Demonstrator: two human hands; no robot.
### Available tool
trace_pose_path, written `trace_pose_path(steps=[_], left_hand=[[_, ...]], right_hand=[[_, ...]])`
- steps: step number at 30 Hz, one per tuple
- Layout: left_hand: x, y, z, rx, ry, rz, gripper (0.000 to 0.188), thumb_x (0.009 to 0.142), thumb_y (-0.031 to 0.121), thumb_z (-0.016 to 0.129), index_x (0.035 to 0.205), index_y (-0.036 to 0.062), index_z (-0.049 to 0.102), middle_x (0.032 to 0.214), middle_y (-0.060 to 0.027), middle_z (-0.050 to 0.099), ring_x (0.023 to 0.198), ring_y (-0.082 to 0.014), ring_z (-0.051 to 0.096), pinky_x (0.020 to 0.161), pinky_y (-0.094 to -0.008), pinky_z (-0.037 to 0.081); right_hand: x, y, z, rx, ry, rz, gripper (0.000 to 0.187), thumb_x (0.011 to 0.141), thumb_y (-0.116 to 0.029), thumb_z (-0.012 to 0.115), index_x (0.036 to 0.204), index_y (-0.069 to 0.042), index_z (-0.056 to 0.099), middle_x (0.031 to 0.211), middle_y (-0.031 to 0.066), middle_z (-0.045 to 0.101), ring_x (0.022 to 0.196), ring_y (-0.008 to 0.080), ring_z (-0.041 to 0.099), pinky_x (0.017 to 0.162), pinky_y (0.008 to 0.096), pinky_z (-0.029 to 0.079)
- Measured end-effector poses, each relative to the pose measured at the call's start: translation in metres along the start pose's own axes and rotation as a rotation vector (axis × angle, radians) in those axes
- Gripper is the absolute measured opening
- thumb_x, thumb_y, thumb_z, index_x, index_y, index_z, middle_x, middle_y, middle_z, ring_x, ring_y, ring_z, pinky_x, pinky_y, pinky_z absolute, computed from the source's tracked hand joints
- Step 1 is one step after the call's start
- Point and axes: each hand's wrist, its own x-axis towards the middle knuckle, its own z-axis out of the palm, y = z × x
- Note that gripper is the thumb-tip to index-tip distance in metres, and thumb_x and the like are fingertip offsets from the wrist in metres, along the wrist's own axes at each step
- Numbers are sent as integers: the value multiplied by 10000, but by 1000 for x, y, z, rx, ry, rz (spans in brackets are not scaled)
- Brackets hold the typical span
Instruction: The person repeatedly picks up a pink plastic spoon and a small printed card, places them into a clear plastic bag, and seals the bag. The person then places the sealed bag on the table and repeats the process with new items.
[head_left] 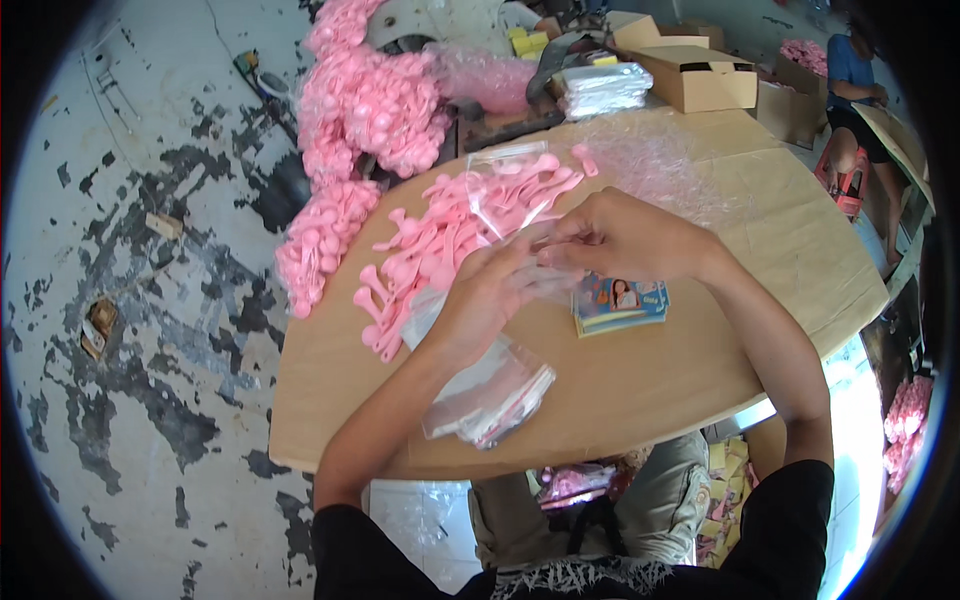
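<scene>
Above the tabletop [730, 330], near pink pieces [440, 235], we observed a clear bag [556, 285], pinched by the left grip [488, 288] and the right grip [632, 235], both nearly closed; we judged it light, limp and slippery, best taken by its edges.

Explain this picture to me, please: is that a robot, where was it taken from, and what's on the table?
No robot here: these are a person's own bare hands. A wide fisheye camera on the person's head looks down, so straight edges bend near the rim. The left hand and right hand meet over the brown table, fingertips pinching thin clear plastic; its exact shape is hard to see. On the table lie loose pink spoon-like pieces, a stack of colourful cards, some clear flat bags and a crumpled clear heap.
</scene>
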Motion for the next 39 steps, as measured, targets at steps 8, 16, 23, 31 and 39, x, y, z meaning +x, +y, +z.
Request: trace_pose_path(steps=[8, 16, 23, 31, 39], left_hand=[[3, -13, -20, -294, 207, -48, 527, 1076, 337, 357, 1551, 145, 237, 1399, -207, 516, 1250, -358, 557, 1085, -453, 450], [3, -15, -46, -291, 290, 22, 501, 1029, 197, 529, 1436, -40, 360, 1393, -210, 504, 1279, -310, 542, 1056, -412, 493], [-5, -17, -46, -140, 327, 43, 476, 1008, 278, 582, 1341, -52, 496, 1296, -191, 584, 1209, -269, 590, 1030, -380, 514], [-3, -16, -45, -176, 516, 155, 513, 986, 285, 620, 1357, -41, 481, 1314, -166, 568, 1196, -244, 589, 1028, -378, 510], [-3, -14, -34, -129, 414, 132, 508, 1011, 241, 586, 1409, -34, 431, 1349, -121, 549, 1204, -186, 562, 1027, -355, 484]], right_hand=[[-16, 60, -30, -321, -320, 222, 483, 787, -451, 811, 987, -23, 711, 816, 87, 733, 736, 163, 682, 694, 283, 518], [6, 64, -26, -65, -221, 355, 372, 857, -338, 772, 1053, -23, 737, 803, 65, 730, 673, 136, 642, 640, 304, 500], [17, 75, -11, 33, 205, -67, 271, 971, -251, 642, 1124, -40, 719, 804, 7, 672, 587, 90, 573, 558, 294, 460], [15, 42, 21, 320, 165, 157, 283, 1006, -247, 588, 1174, -32, 660, 769, -12, 622, 546, 36, 532, 524, 212, 464], [12, 25, 33, 292, 166, 118, 248, 988, -205, 601, 1161, -32, 637, 786, 11, 618, 603, 58, 589, 567, 247, 491]])
